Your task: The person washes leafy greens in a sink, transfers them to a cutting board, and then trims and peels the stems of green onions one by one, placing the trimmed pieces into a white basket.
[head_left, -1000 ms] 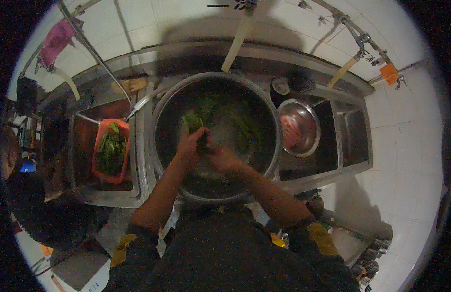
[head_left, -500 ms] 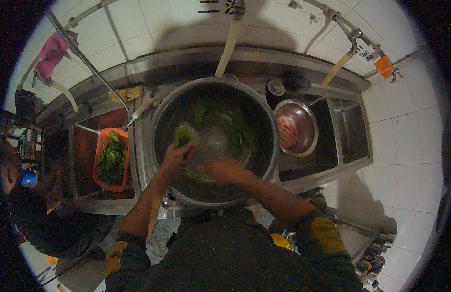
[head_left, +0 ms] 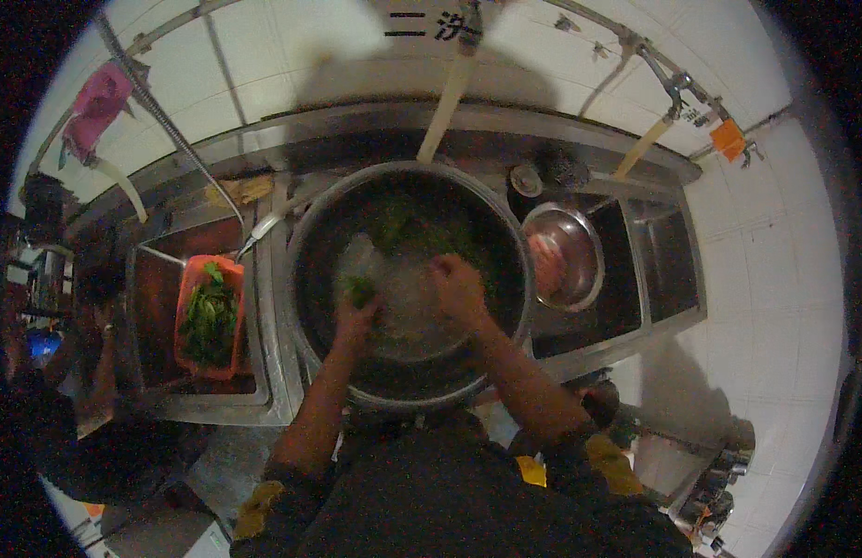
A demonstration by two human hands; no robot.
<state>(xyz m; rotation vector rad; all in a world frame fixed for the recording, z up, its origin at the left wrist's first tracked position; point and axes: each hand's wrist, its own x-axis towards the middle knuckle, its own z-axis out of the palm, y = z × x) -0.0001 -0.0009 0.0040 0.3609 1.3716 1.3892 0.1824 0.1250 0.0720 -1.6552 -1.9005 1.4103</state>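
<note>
A large round metal pot [head_left: 408, 168] stands in front of me, with cloudy water and dark leafy greens [head_left: 403, 228] toward its far side. My left hand [head_left: 358, 321] is inside the pot on the left, its fingers closed round a small bunch of greens [head_left: 358, 289]. A pale patch, perhaps splashing water, shows just beyond that bunch. My right hand [head_left: 461, 290] is over the water at the right of the middle, fingers curled inward. Whether it grips anything is too blurred to make out.
To the left, an orange-red basket [head_left: 182, 312] of leafy greens sits in a steel sink, beside a spray hose [head_left: 262, 226]. At right, a metal bowl [head_left: 594, 251] holds pinkish pieces. A person [head_left: 87, 363] is at the far left. A pale pipe [head_left: 447, 107] hangs behind the pot.
My right hand has moved farther into the pot, toward the greens. My left hand has come a little nearer to me with its bunch. The whole view has shifted slightly.
</note>
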